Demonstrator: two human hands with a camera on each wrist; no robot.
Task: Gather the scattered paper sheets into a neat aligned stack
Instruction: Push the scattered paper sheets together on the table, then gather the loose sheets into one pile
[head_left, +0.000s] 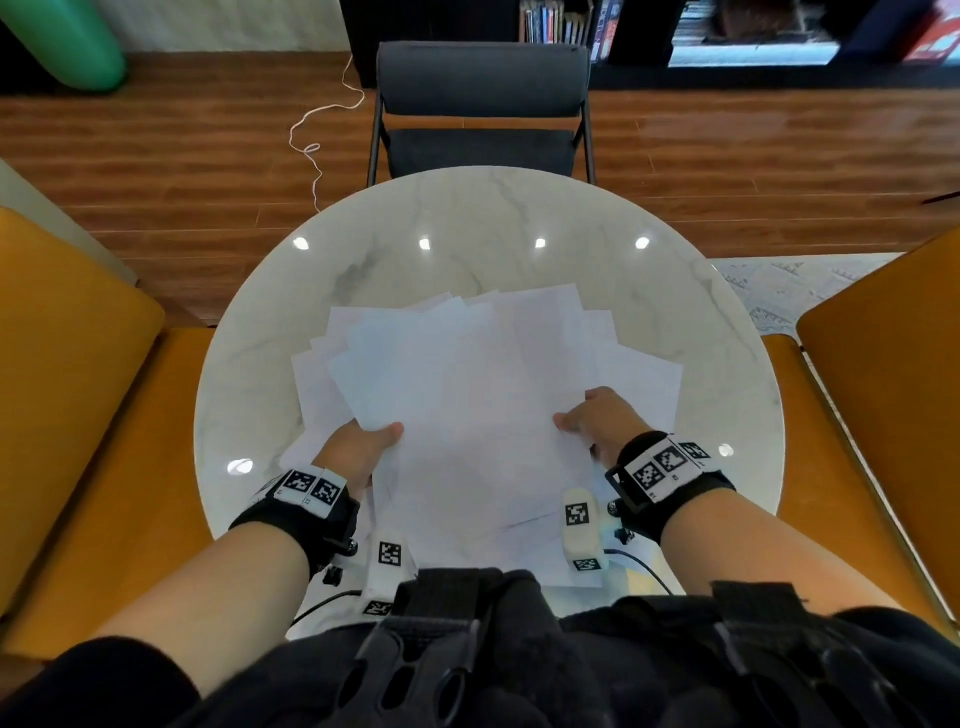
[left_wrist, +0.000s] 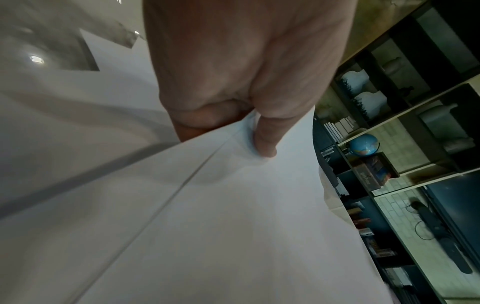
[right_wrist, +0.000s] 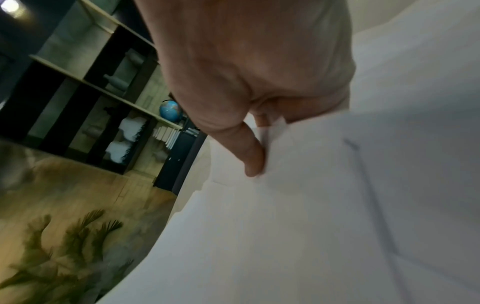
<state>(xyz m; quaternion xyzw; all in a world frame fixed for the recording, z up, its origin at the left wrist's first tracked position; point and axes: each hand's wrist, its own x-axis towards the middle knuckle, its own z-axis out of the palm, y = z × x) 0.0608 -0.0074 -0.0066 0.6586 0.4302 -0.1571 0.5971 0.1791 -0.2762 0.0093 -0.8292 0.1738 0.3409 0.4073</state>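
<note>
From the head view, your left hand (head_left: 363, 449) and right hand (head_left: 597, 421) each pinch one side of the paper sheets (head_left: 483, 405), which lie fanned and crooked on the tabletop (head_left: 467, 223); the gathering seems half done, and next you should square the edges. The left wrist view shows the thumb (left_wrist: 265, 139) pressing the paper. The right wrist view shows the same pinch. A chair (head_left: 483, 104) stands beyond, not in the way.

sheets: plain white paper sheets (head_left: 467, 395), many, blank
state: loosely overlapped, edges fanned at differing angles, unaligned
place: near half of the round marble surface (head_left: 488, 218), near edges lifted
</note>
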